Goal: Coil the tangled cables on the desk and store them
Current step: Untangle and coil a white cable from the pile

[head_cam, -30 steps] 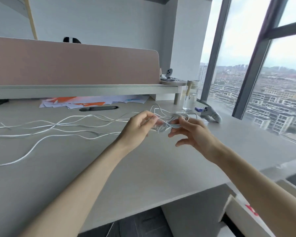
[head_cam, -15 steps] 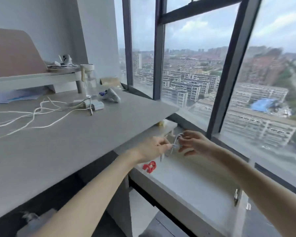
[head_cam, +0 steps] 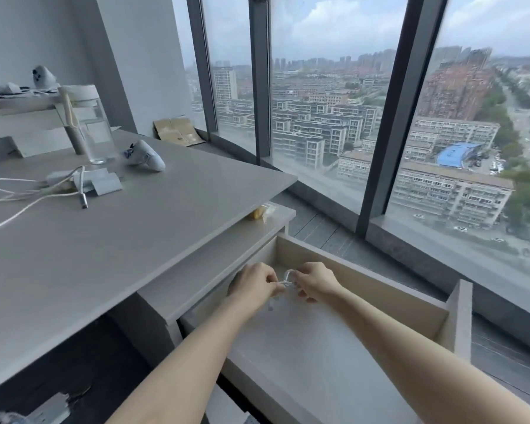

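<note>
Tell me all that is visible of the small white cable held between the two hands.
The white cable is thin and gathered into a small bundle, with one loop arching up between the hands. The left hand and the right hand each pinch it with curled fingers. It is held over the open drawer; a short end seems to dangle below.

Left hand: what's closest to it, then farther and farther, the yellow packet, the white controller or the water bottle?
1. Yellow packet: just beyond the left hand, under the desk edge.
2. White controller: on the desk, farther left.
3. Water bottle: behind the controller.
</note>
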